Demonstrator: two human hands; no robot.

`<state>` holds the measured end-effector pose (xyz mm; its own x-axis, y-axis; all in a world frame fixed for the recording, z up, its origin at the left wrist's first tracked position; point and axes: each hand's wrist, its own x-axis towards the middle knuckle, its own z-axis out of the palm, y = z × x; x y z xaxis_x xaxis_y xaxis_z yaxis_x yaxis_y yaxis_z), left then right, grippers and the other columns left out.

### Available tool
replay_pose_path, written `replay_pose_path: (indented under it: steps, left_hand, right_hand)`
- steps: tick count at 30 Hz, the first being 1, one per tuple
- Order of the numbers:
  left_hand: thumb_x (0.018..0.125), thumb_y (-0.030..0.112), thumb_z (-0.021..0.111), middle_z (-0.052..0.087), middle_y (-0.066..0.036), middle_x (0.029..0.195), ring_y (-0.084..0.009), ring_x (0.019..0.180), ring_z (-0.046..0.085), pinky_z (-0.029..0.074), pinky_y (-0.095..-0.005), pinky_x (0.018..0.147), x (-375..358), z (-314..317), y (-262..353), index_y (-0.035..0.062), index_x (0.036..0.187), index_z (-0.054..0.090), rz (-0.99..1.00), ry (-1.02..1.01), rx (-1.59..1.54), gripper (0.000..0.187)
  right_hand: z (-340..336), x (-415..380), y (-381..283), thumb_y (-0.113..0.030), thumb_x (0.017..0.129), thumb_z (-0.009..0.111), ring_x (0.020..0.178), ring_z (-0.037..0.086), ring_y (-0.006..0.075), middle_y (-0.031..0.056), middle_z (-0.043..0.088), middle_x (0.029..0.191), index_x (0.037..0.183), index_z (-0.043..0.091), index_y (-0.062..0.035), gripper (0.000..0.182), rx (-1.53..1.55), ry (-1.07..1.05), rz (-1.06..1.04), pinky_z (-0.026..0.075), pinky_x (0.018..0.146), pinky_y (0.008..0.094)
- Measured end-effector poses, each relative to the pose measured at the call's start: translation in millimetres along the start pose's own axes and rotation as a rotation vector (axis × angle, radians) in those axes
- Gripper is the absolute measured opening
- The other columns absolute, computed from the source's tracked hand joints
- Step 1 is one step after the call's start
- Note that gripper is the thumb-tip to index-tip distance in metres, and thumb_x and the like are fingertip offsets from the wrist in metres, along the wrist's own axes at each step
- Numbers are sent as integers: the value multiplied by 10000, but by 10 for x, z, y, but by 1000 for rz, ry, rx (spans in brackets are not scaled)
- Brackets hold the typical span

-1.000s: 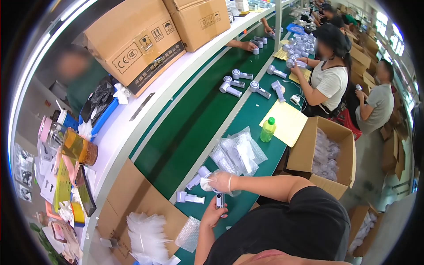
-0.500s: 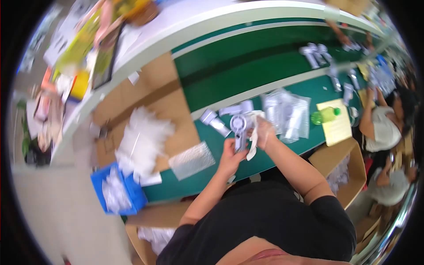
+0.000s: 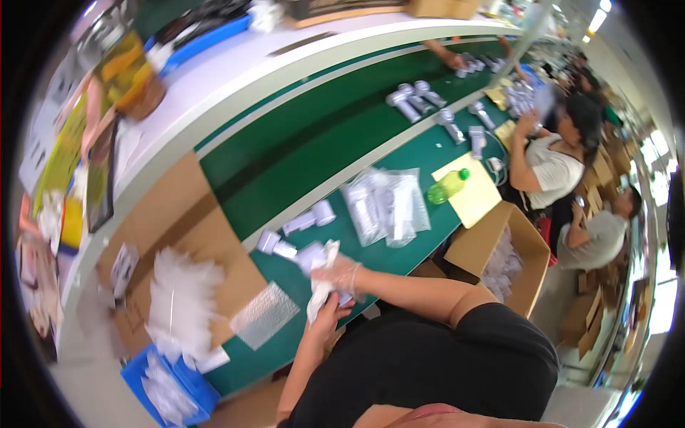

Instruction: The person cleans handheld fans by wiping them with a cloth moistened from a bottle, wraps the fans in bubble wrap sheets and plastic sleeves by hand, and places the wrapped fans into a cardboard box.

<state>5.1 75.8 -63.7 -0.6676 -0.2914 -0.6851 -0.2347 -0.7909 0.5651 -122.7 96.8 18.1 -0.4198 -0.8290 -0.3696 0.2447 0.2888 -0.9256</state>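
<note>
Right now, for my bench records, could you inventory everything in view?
Device: one, pale purple, at the hands
Cloth: one, white, at the hands
Other devices: many, pale purple, along bench and belt
Clear bags: several, beyond right hand
Bubble bag: one, clear, bench's near left
Sleeves: pile, white, on cardboard
Bin: one, blue, lower left
Bottle: one, green, on yellow paper
Open carton: one, brown, right
Jar: one, amber contents, upper-left shelf
Co-workers: at least two, right
Smaller clutter: uncountable, mixed, shelf and edges
Left hand: one, bare-looking, on device
Right hand: one, clear-gloved, on cloth
</note>
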Motion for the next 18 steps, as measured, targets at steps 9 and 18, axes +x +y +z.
replay_pose_path:
  steps: [9, 18]
  left_hand:
    - [801, 58, 524, 518, -45, 890, -148, 744, 531, 432, -219, 563, 77, -290, -37, 72, 1043, 422, 80, 41, -29, 263]
    - [643, 228, 666, 505, -131, 651, -247, 598, 494, 398, -343, 546, 335, -1006, -51, 8, 677, 475, 312, 758, 1138, 293]
  right_hand:
    - [21, 241, 932, -253, 716, 628, 745, 536, 147, 65, 575, 815, 919, 538, -24, 319, 223, -248, 104, 432, 677, 276]
    - [-94, 43, 562, -120, 685, 661, 767, 565, 170, 72, 580, 833, 920, 561, -8, 278, 199, -340, 334, 468, 677, 293]
